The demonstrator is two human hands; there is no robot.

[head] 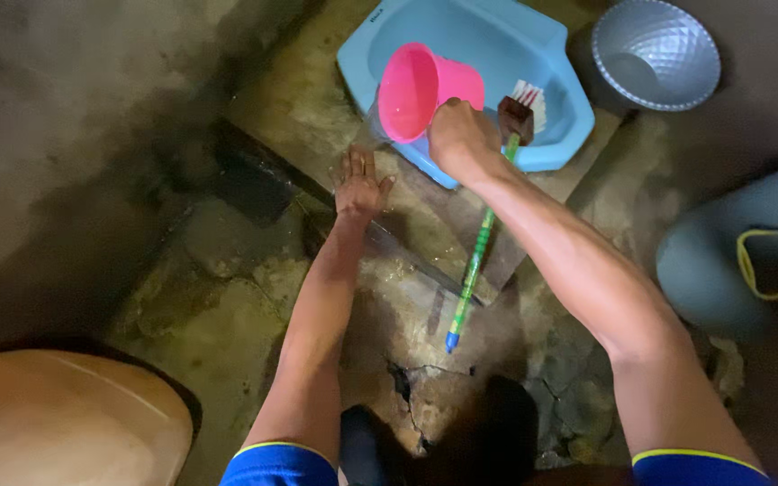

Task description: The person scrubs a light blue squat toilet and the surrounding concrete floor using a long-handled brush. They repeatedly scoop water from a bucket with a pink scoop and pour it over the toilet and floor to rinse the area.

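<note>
My right hand grips a pink plastic scoop and tips it over the near rim of a blue squat toilet pan. Water streams from the scoop toward my left hand, which is spread open, palm down, on the wet concrete step in front of the pan. A brush with a green patterned handle and a dark head with white bristles leans on the pan's rim beside my right hand; its blue tip rests on the floor.
A grey faceted bucket stands right of the pan. A grey container with a yellow handle sits at the right edge. A tan lid fills the bottom left corner. The concrete floor is stained and cracked.
</note>
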